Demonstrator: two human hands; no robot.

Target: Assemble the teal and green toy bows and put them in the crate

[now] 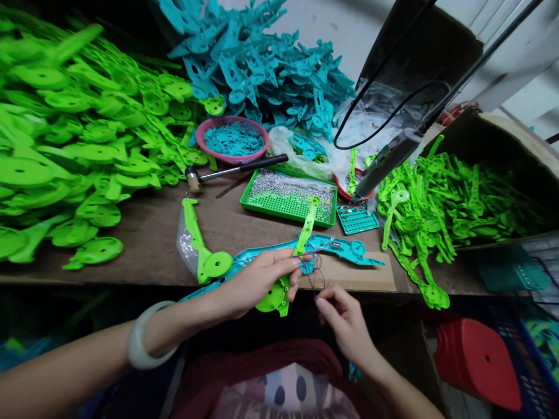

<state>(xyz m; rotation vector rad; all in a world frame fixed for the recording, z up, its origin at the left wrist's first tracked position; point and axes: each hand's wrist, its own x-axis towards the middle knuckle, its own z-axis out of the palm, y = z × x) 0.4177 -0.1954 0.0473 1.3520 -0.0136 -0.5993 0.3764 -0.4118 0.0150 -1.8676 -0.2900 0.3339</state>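
Your right hand is nearest to you, just below the front edge of the tabletop, and its fingertips are pressed together on a thin dark thread. Your left hand, with a pale bangle on the wrist, is closed around a green plastic part and keeps it on top of a long teal plastic part, which lies along this front edge. The thread goes up to the place where these two parts meet.

A little behind the teal part stands a green tray with small metal pieces, and left of the tray lies a hammer. Behind the hammer is a pink bowl. Farther back are a green heap and a teal heap.
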